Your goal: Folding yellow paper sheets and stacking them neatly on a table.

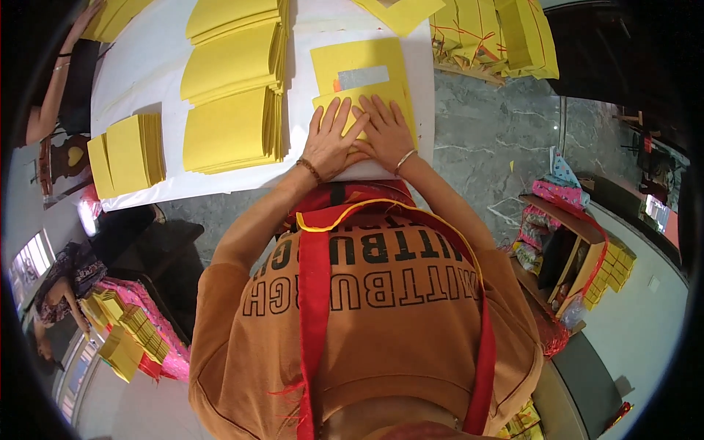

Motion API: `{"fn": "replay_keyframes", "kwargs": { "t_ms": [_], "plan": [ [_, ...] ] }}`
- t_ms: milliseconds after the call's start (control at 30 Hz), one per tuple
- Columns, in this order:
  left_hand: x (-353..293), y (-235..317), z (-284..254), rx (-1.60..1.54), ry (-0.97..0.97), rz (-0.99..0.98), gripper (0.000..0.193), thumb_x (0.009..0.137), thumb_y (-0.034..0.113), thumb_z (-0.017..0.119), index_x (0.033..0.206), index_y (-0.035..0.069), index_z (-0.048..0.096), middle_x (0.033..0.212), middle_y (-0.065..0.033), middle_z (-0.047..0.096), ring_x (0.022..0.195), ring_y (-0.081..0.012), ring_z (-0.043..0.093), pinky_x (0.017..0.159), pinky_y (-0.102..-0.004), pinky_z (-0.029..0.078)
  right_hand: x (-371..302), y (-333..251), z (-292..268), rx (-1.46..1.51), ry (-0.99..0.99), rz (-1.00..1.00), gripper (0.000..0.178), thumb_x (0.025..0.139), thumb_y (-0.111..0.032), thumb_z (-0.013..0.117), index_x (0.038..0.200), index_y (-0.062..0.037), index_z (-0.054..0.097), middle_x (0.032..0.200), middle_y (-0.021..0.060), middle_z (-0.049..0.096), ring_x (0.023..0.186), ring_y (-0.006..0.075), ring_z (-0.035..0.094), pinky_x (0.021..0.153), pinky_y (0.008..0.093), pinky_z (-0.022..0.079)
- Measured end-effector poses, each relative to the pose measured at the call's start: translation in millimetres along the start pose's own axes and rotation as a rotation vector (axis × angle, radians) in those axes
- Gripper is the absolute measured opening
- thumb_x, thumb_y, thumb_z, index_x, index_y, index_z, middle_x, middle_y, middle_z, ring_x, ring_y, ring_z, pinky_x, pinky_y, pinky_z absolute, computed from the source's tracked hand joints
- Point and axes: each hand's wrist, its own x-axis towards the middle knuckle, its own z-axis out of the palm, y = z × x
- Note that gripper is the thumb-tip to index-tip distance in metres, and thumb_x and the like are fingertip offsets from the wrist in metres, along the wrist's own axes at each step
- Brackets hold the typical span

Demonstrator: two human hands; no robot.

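My left hand (pixel 334 139) and my right hand (pixel 386 133) lie flat, side by side, on a sheet of yellow paper (pixel 356 59) at the table's near right. Their fingers are stretched out and spread, with the thumbs close together. The near part of the paper looks folded over, its edge running under my fingertips. Just beyond that edge a silver rectangle with a bit of orange (pixel 364 77) shows on the paper. How many layers lie beneath my palms is hidden. To the left stand thick stacks of folded yellow paper (pixel 227 132), nearest to my left hand.
A smaller yellow paper stack (pixel 128 154) sits at the left of the white-covered table (pixel 165 88). Another person's arm (pixel 55 92) reaches in at the far left, beside more yellow paper. Tied yellow bundles (pixel 477 33) are at the far right, and a wooden shelf (pixel 565 220) stands right.
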Motion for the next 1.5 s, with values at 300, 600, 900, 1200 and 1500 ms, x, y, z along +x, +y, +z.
{"fn": "replay_keyframes", "kwargs": {
  "t_ms": [300, 600, 900, 1200, 1500],
  "plan": [
    [-4.5, -2.0, 9.2, 0.003, 0.026, 0.004, 0.070, 0.073, 0.046, 0.063, 0.130, 0.012, 0.041, 0.133, -0.0222, 0.033, 0.127, -0.0369, 0.027, 0.101, -0.0514, 0.022, -12.3, 29.2, 1.6, 0.061, 0.062, 0.274, 0.062, 0.087, -0.043, 0.043, 0.135, -0.0063, 0.030, 0.143, 0.0094, 0.025, 0.133, 0.0258, 0.022, 0.106, 0.0515, 0.012],
    [10.7, 17.0, 11.7, 0.384, 0.000, 0.132, 0.060, 0.074, 0.027, 0.058, 0.124, -0.002, 0.043, 0.120, -0.0225, 0.044, 0.106, -0.0348, 0.044, 0.085, -0.0434, 0.039, -9.0, 27.6, 1.8, 0.046, 0.053, 0.293, 0.059, 0.089, -0.041, 0.039, 0.136, -0.0066, 0.029, 0.145, 0.0089, 0.021, 0.134, 0.0266, 0.019, 0.104, 0.0573, 0.005],
    [30.3, 22.0, -46.3, 0.035, -0.001, 0.006, 0.037, 0.074, 0.012, 0.054, 0.110, 0.003, 0.054, 0.096, -0.0115, 0.060, 0.086, -0.0252, 0.057, 0.071, -0.0354, 0.046, -15.6, 64.8, -3.0, 1.593, 0.260, 0.568, 0.052, 0.094, -0.033, 0.031, 0.137, -0.0038, 0.028, 0.140, 0.0131, 0.032, 0.131, 0.0256, 0.027, 0.107, 0.0361, 0.016],
    [-69.7, -66.8, -167.6, 0.116, 0.403, 0.080, 0.043, 0.070, 0.001, 0.056, 0.112, 0.010, 0.058, 0.107, -0.0076, 0.061, 0.100, -0.0250, 0.055, 0.086, -0.0360, 0.041, -21.0, 64.9, 9.1, 0.650, 0.180, 0.295, 0.039, 0.083, -0.022, 0.057, 0.121, -0.0146, 0.053, 0.136, 0.0016, 0.042, 0.129, 0.0196, 0.032, 0.106, 0.0463, 0.009],
    [-93.7, -113.5, -143.9, 0.331, -0.017, -0.166, 0.065, 0.062, -0.003, 0.058, 0.124, 0.014, 0.048, 0.119, -0.0059, 0.054, 0.107, -0.0244, 0.051, 0.087, -0.0361, 0.041, -17.8, 54.3, 9.2, 0.451, 0.180, 0.290, 0.035, 0.081, -0.022, 0.058, 0.115, -0.0163, 0.057, 0.138, 0.0011, 0.039, 0.130, 0.0198, 0.031, 0.107, 0.0436, 0.009]
  ]
}}
